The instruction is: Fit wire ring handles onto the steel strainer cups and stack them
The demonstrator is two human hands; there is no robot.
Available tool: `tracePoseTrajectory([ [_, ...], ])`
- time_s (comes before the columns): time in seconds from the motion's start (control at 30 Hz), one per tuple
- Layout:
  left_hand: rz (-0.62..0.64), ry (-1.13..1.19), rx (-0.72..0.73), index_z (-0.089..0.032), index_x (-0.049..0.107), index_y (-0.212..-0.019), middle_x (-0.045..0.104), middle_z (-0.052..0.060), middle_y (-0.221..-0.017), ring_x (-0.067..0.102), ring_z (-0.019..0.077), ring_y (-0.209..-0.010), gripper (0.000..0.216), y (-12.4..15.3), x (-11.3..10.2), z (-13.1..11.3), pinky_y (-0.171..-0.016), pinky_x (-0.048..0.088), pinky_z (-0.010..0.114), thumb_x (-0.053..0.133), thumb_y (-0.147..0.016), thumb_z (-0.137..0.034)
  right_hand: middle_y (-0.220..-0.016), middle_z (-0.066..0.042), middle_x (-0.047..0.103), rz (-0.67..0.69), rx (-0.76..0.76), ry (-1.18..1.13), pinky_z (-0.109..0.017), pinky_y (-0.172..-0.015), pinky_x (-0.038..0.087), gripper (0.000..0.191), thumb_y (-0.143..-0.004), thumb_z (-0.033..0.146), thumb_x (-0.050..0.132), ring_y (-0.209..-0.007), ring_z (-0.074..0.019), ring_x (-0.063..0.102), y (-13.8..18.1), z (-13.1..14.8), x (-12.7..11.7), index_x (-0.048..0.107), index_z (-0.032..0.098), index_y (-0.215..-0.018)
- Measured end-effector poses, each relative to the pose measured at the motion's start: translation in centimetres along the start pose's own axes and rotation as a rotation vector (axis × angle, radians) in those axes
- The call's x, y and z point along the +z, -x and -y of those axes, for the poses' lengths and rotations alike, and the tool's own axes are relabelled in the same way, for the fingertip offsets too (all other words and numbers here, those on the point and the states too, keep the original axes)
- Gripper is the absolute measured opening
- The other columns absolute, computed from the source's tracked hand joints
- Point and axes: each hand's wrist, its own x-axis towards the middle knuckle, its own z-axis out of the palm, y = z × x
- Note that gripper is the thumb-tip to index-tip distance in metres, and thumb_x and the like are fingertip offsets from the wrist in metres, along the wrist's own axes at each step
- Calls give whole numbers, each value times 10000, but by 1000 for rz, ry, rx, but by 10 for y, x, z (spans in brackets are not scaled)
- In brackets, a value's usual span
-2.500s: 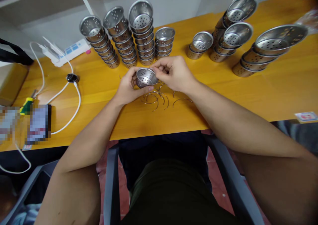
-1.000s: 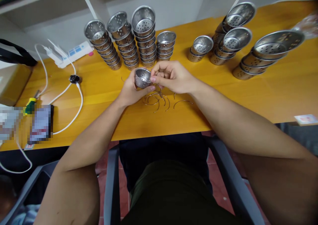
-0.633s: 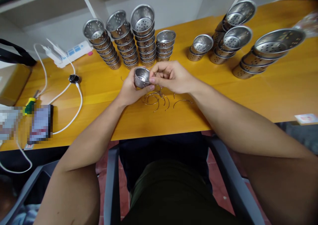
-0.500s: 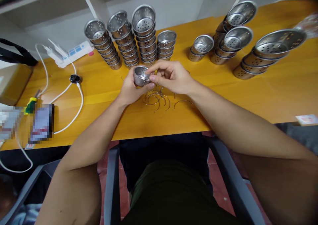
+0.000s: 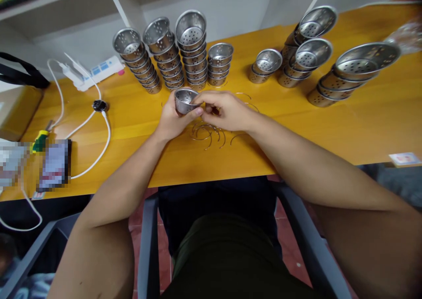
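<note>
A small perforated metal cup [image 5: 185, 107] is tilted towards me above the table, its open mouth facing up. My left hand [image 5: 171, 119] is wrapped round its left side and underside, thumb along the front. At the cup's right rim, my right hand [image 5: 226, 110] is closed, with index finger and thumb pinching the edge; anything small between those fingertips is hidden. Just below the hands lie several thin curved wires [image 5: 211, 135] in a loose tangle on the table.
Stacks of perforated cups [image 5: 194, 66] line the back of the table, with more leaning stacks [image 5: 343, 85] at the right. A power strip [image 5: 102, 70], white cables, a green-yellow screwdriver [image 5: 40, 141] and a blurred-out object [image 5: 55, 165] lie at left.
The cup has shifted slightly left in my left hand's grasp. My right hand has lowered and its fingers have curled closer in at the rim.
</note>
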Motion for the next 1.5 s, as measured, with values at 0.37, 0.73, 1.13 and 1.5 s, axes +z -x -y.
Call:
tracePoseTrajectory([
  [0.37, -31, -117, 17, -487, 557, -1786, 701, 110, -1783, 801, 393, -1647, 947, -3, -17, 7, -1338, 743, 576, 862, -1079, -1039, -1241, -113, 764, -370, 129, 398, -622, -1145, 694, 144, -1199, 399, 884, -1167, -386, 738, -1, -16, -64, 756, 333, -1188],
  [0.73, -144, -210, 25, -418, 667, -1672, 699, 133, -1749, 817, 375, -1545, 843, -6, -26, 11, -1235, 789, 533, 793, -1116, -1039, -1421, -245, 963, -275, 1088, 877, -444, -1085, 626, 297, -1176, 94, 834, -1322, -384, 923, -4, 12, -121, 1009, 132, -1413],
  [1.13, -106, -210, 65, -412, 687, -1680, 650, 146, -1793, 822, 356, -1477, 802, -5, -30, 20, -1231, 782, 554, 790, -1146, -1001, -1671, -282, 864, -149, 1197, 867, -428, -1176, 566, 368, -1264, 90, 762, -1557, -424, 819, -2, 2, -117, 944, 105, -1584],
  [1.5, -260, -301, -33, -372, 772, -1548, 756, 148, -1631, 806, 394, -1484, 921, -13, -78, 46, -1364, 717, 689, 802, -1026, -1130, -1742, -319, 797, -176, 1115, 912, -544, -1302, 606, 369, -1201, -10, 773, -1543, -424, 809, 0, -11, -111, 902, 125, -1520],
])
